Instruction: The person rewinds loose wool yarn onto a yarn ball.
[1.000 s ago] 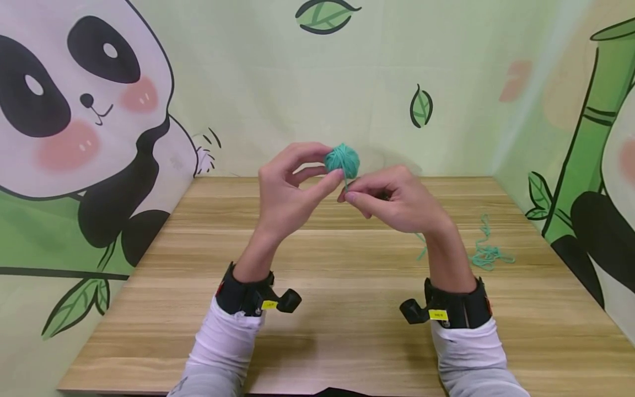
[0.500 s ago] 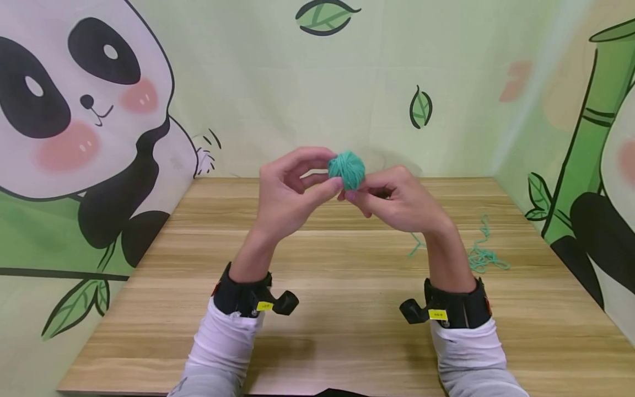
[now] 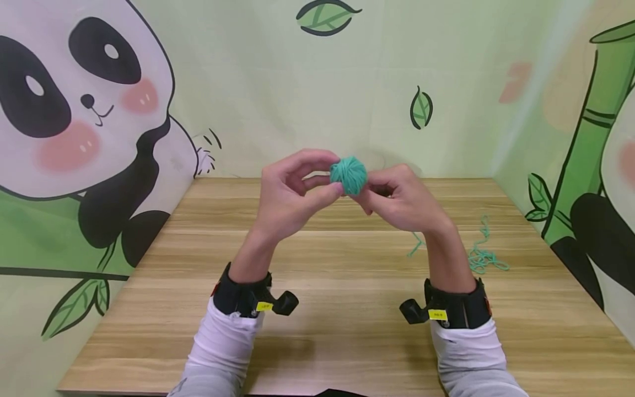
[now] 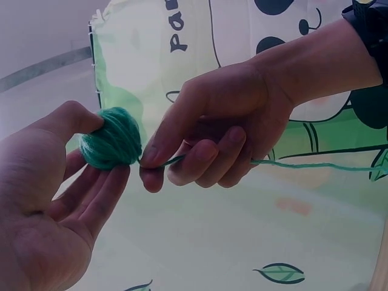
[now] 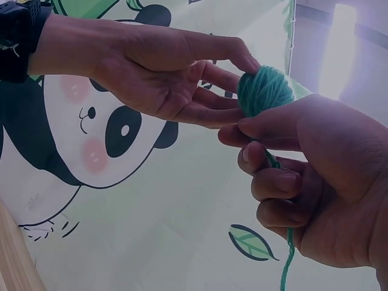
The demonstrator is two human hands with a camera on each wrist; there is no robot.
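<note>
A small teal ball of yarn (image 3: 349, 175) is held up above the table's far part. My left hand (image 3: 292, 193) grips it from the left between thumb and fingertips. Close by on the right, my right hand (image 3: 404, 201) pinches the yarn strand between thumb and index finger, right beside the ball. In the left wrist view the strand (image 4: 321, 165) passes through the curled right fingers and trails away from the hand. The right wrist view shows the ball (image 5: 265, 91) with the right thumb and index finger at its lower edge.
A loose heap of teal yarn (image 3: 483, 258) lies on the wooden table (image 3: 347, 331) at the right, behind the right forearm. A short piece of strand (image 3: 415, 244) shows left of that forearm. A printed cloth backdrop (image 3: 278, 99) rises behind and on both sides.
The left hand and the ball have shifted slightly right and down toward the right hand, and the ball has turned. The right hand has hardly moved. The yarn on the table has shifted slightly left.
</note>
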